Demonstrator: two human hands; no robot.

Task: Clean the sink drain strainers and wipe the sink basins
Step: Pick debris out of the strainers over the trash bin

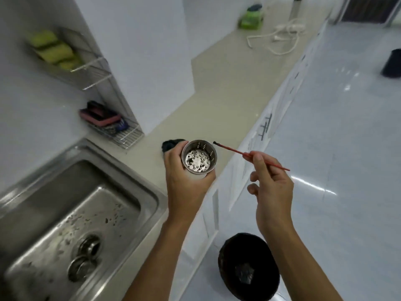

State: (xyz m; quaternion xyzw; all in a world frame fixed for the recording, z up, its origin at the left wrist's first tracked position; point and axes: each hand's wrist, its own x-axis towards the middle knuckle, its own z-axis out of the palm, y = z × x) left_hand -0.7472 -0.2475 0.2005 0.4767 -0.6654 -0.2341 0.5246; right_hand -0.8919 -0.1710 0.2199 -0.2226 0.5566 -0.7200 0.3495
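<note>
Currently: strainer held over counter edge, brush poised beside it

Presently the left hand (184, 183) is gripping a perforated metal drain strainer (199, 157), fingers wrapped around its wall, the open mouth facing the camera. Dark specks are showing on its holed bottom. The strainer is hanging above the front edge of the beige countertop (217, 83), well clear of the sink.

The right hand (271, 187) is pinching a thin red brush (249, 154) between thumb and forefinger, the remaining fingers curling loosely. The brush's dark tip is sitting just beside the strainer's right rim; whether it is touching cannot be told.

A dark cloth (171, 144) is lying on the countertop directly behind the left hand's fingers.

The steel sink basin (71, 213) is occupying the lower left, its floor carrying scattered dark debris. A drain opening (90, 246) is showing near the basin's front, with a round metal piece (79, 268) lying just beside it.

Wire racks (95, 72) are standing at the countertop's back left corner, holding green sponges (54, 51) above and a pink-and-black item (101, 116) below.

A black-lined bin (249, 268) is standing on the glossy floor (347, 148) below the right forearm. A white cable (282, 38) and a green object (251, 18) are lying at the countertop's far end.
</note>
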